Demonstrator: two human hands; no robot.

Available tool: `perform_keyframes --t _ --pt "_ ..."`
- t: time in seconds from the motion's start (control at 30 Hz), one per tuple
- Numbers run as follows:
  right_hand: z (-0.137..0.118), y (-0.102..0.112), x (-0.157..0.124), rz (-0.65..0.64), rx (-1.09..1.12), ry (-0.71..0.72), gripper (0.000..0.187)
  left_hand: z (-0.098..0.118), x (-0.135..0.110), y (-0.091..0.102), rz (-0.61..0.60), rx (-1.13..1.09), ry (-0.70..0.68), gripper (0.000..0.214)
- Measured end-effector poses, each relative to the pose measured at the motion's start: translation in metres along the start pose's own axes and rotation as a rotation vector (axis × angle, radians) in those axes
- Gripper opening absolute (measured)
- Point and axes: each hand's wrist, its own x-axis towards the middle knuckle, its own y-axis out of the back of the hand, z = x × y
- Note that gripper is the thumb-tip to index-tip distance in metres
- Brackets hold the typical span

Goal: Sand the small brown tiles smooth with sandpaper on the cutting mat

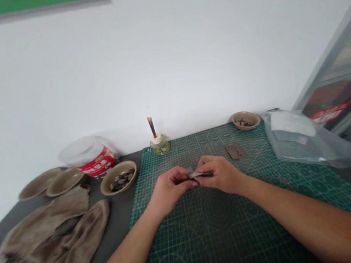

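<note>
A slim tool [206, 174] is grasped in the right hand [225, 174] above the green mat [179, 231], its tip at the left hand [168, 189], whose grip I cannot tell, with a brown card [235, 151] beyond and a bowl [106, 183] of small pieces [122, 180] leftward.

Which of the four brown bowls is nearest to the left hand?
The brown bowl holding small dark and tan pieces, left of the green mat; the others are farther away.

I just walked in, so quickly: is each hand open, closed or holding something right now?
Left hand: partly curled; whether it holds anything can't be told.
Right hand: closed, holding a slim tool.
</note>
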Motion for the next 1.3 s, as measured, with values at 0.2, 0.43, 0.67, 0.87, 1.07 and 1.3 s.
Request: perform_keyframes --t 0.2,0.43,0.67,0.87,1.07,1.3 --pt "-0.0012 0.0016 -0.0005 0.01 0.021 -0.015 0.013 0.0034 -0.0011 -0.0006 -0.001 0.001 0.002 0.018" --pt "-0.0023 0.0012 -0.0013 -0.015 0.06 -0.047 0.013 0.0033 -0.0025 0.0005 -0.003 -0.005 -0.011 0.02" --pt "-0.0031 0.0001 -0.0024 -0.038 0.031 -0.025 0.015 0.0025 -0.0039 0.0004 -0.009 0.063 -0.017 0.02" --pt "-0.0043 -0.0005 -0.0027 -0.04 -0.037 0.042 0.015 0.0026 -0.0019 -0.0001 -0.022 0.015 0.006 0.019" --pt "-0.0028 -0.0004 -0.0026 0.005 -0.065 0.064 0.016 0.0016 -0.0015 0.0015 -0.065 -0.012 0.034 0.017" --pt "-0.0028 0.0002 -0.0023 -0.041 -0.029 0.048 0.013 -0.0018 -0.0006 0.0039 -0.081 0.03 0.019 0.02"
